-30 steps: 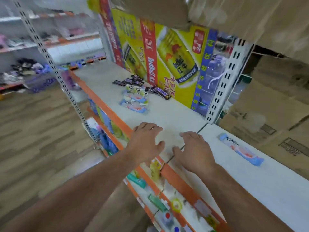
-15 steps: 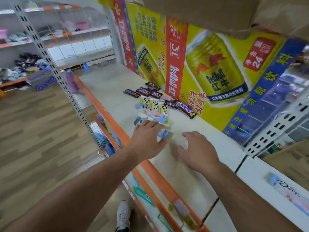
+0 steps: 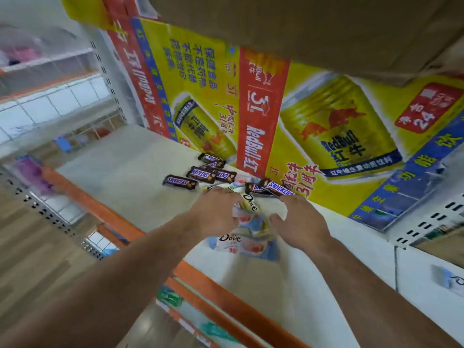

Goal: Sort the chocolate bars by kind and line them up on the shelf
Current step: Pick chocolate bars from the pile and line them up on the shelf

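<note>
Dove bars (image 3: 251, 203) lie in a loose heap on the white shelf (image 3: 120, 159), in the gap between the two hands and partly under them. The left hand (image 3: 216, 212) comes down palm-first on the heap's left side with its fingers bent over the wrappers. An upturned cream bar shows just past its fingertips, but blur hides whether the fingers grasp anything. The right hand (image 3: 303, 222) is palm down on the heap's right side with its fingers stretched forward and relaxed. Its thumb points across toward the left hand, and no bar is seen gripped in it. A flat Dove bar (image 3: 231, 241) in a pale blue and white wrapper lies closer to the person than both hands, between the wrists. Snickers bars (image 3: 200, 175) are scattered beyond the left hand's fingertips, some overlapping. Two more Snickers (image 3: 278, 188) sit just beyond the right hand's fingers, against the Red Bull poster (image 3: 326, 126) at the back of the shelf. The orange front edge (image 3: 82, 197) of the shelf passes under both forearms. Well out to the right of the right forearm, a pale blue wrapper (image 3: 452, 282) lies alone. Brown cardboard (image 3: 301, 26) hangs above the hands.
</note>
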